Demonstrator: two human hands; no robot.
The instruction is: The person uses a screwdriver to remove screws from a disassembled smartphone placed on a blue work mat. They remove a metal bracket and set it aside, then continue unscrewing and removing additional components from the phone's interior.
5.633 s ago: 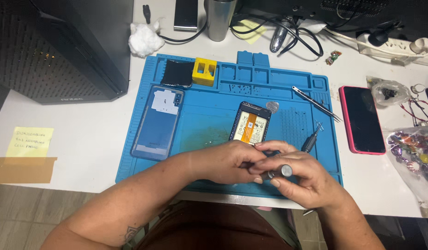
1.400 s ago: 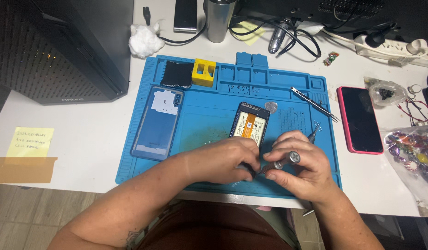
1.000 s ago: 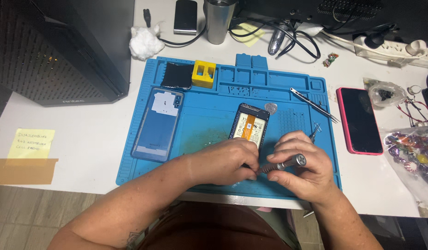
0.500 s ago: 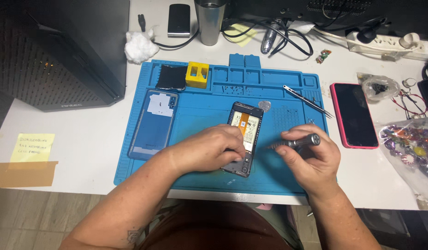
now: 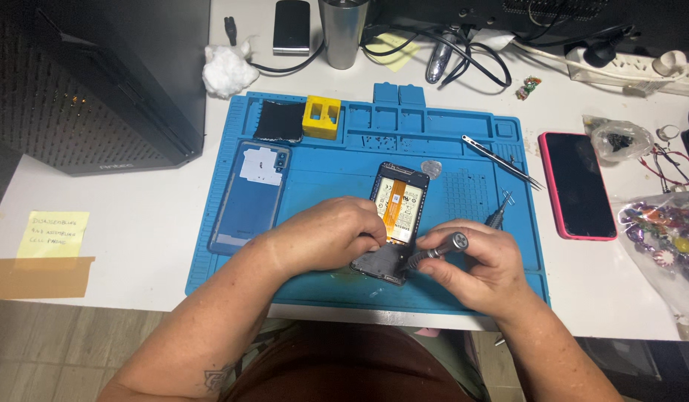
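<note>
Phone (image 5: 398, 208) lies opened near the mat's (image 5: 329, 290) front edge, back cover (image 5: 249, 195) off. My left hand (image 5: 326, 237) pins it; my right hand (image 5: 484, 266) grips the screwdriver (image 5: 434, 251) at its lower end, board uncovered there.

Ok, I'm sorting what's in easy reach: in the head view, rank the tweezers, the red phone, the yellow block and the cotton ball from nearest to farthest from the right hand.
From the right hand:
1. Tweezers, just above it on the mat's right side.
2. Red phone, off the mat to the right.
3. Yellow block, mat's upper left.
4. Cotton ball, beyond the mat, top left.
</note>
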